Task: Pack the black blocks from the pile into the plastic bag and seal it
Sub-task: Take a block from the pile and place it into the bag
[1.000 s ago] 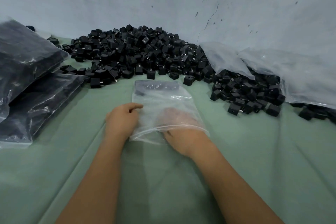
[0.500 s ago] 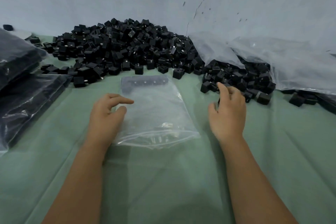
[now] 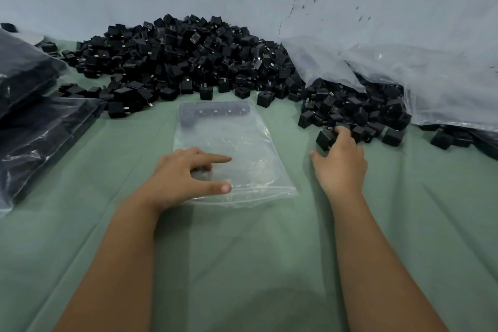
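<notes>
Two hands, left hand [image 3: 186, 178] and right hand [image 3: 341, 162], one flat clear plastic bag [image 3: 237, 153], two dark filled bags [image 3: 40, 127], one big crumpled clear sack [image 3: 431, 81], and black blocks [image 3: 188, 62] too many to count.

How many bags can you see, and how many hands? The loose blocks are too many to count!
Small clear bag with a few blocks: 1
Full bags of blocks, left: 2
Big clear bag, right: 1
Hands, left and right: 2
Total: 6

No writing, label, brand, number or sign can be read anywhere, neither on the blocks [image 3: 188, 62] nor on the bag [image 3: 237, 143] in front of them.
</notes>
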Tool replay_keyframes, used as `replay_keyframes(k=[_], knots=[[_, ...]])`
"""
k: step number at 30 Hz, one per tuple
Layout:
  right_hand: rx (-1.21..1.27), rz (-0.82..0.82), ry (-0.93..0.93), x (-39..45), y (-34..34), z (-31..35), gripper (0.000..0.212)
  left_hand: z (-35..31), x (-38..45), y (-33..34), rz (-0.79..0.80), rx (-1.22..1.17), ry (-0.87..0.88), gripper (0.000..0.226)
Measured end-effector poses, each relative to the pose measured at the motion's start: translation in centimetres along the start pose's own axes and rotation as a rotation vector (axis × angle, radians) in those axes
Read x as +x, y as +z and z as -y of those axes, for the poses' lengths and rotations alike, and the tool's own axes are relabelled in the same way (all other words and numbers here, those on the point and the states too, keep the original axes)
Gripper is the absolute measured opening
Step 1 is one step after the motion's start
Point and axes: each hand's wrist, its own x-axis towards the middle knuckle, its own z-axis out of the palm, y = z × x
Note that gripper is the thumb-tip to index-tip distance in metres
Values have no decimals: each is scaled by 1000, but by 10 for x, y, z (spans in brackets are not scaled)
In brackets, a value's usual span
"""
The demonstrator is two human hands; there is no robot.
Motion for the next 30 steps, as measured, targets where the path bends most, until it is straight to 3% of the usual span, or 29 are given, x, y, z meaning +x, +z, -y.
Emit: replay_keyframes(k=[2,7,9,12,15,20,22,23,25,30], knots=[[-64,63,12,2,1,-2,60,1,0,-1,23,16,1,66],[63,-46,-27,2,1,-2,29,5,1,-3,70,-100,-26,74],[101,-55,-64,-1,1,0,24,8,1,-7,125,-172,-50,88],[291,-113,-129,-6,-1,11,25,10,2,-9,205,-83,-47,102],[445,-202,-334,-25,-5,36,28,12,3,-6,178,-36,-24,84],[567,-173,-724,-77,-5,90,29,6,0,-3,29,-436,-50,42],[528,-167,-902,-93,-3,103,33,2,-1,-3,-75,-474,-38,14],[517,-150,-952,-99,-2,107,35,1,-1,-3,-125,-482,-25,15],[497,-103,-974,-107,0,112,36,2,0,-4,-202,-551,-27,24],[163,-65,-938,-108,4,107,29,0,0,-5,-329,-744,-61,3]])
